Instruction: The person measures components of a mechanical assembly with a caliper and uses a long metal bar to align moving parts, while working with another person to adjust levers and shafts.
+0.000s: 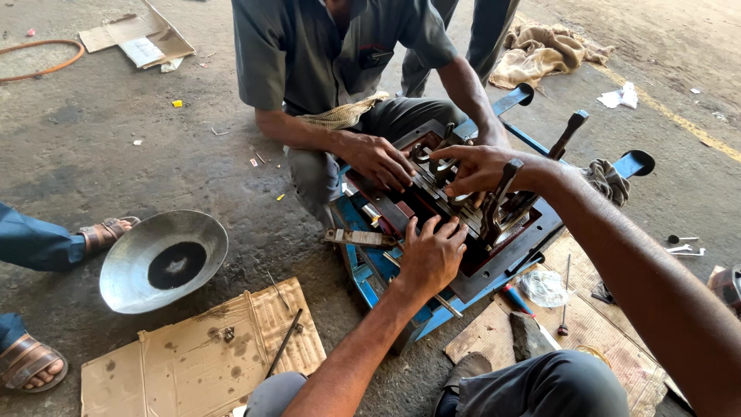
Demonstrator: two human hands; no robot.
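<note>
Left hand (pixel 431 253) lies flat and open on the blue housing (pixel 363 266); right hand (pixel 472 167) pinches a metal part (pixel 461 198) (co-worker's hand (pixel 378 158) close), so fingers risk pinching

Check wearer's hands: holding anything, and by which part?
Left hand presses flat on the gearbox near rim; right hand fingers touch its inner shafts. No closed grip visible.

A shallow round metal pan (pixel 164 261) with a dark oily patch in its middle sits on the stained concrete floor (pixel 93 154). Just beside it lies a flattened, oil-spotted cardboard sheet (pixel 201 351) with a thin dark rod (pixel 284 343) resting on it. A crumpled tan cloth (pixel 544 50) lies farther off, an orange hose (pixel 42 66) curves at the far left, and two sandalled feet (pixel 31 359) rest near the pan.
</note>
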